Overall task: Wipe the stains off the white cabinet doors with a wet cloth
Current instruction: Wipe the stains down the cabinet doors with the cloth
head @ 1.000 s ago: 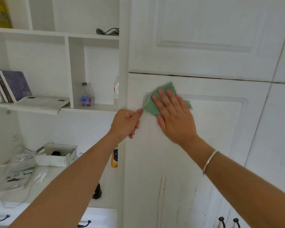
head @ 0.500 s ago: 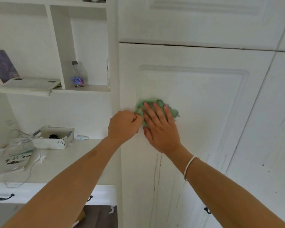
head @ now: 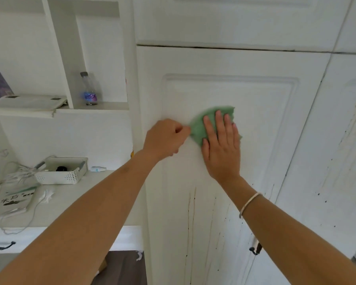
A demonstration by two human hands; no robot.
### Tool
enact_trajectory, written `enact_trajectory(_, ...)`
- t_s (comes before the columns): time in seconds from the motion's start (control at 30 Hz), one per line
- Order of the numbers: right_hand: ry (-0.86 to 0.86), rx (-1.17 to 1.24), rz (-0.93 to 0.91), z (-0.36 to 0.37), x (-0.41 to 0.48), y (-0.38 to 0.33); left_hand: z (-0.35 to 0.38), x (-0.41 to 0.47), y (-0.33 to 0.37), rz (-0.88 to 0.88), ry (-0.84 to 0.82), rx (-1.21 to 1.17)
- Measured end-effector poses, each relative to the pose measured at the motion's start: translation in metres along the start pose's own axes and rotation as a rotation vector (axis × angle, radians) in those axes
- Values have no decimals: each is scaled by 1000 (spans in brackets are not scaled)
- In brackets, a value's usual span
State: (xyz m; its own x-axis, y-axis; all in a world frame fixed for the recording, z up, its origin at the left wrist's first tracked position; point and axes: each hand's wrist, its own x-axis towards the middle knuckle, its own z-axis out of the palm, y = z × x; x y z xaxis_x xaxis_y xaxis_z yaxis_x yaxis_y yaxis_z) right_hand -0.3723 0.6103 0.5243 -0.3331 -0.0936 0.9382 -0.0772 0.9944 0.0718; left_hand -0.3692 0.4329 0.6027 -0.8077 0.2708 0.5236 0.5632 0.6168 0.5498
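Your right hand (head: 221, 145) lies flat, fingers straight and close together, pressing the crumpled green fabric cloth (head: 199, 126) against the white panelled cabinet door (head: 265, 103). Your left hand (head: 164, 138) is curled, thumb and forefinger pinching the cloth's left corner. In the last second the cloth has travelled from the panel's upper left corner down and rightward to mid-panel, and your left hand has left the door edge. Finding: the upper area appears covered, but the dark drip streaks (head: 191, 212) lower down remain untouched.

Left hand (head: 164, 138) curled, pinching cloth (head: 197, 130) corner; right hand (head: 221, 145) flat, fingers (head: 219, 122) straight.
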Motion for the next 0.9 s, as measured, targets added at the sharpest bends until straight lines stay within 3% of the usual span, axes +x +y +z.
enact_trajectory(0.13, 68, 33, 203, 6, -6, 2, 4, 5, -1, -34, 31, -8)
enact_trajectory(0.2, 36, 41, 205, 20, -34, -11, 5, 5, 0, -37, 16, 22)
enact_trajectory(0.37, -185, 32, -162, 50, -142, -29, 1, 9, -1, -62, -60, 14)
enact_trajectory(0.57, -237, 31, -263, 42, -148, -13, 2, 7, -3, -48, -47, 73)
enact_trajectory(0.8, -28, 102, 353, 12, -87, 50, 6, 5, -3, -51, -9, 90)
enact_trajectory(0.9, 18, 209, 441, 7, -90, 74, 7, 6, -1, -66, 0, 108)
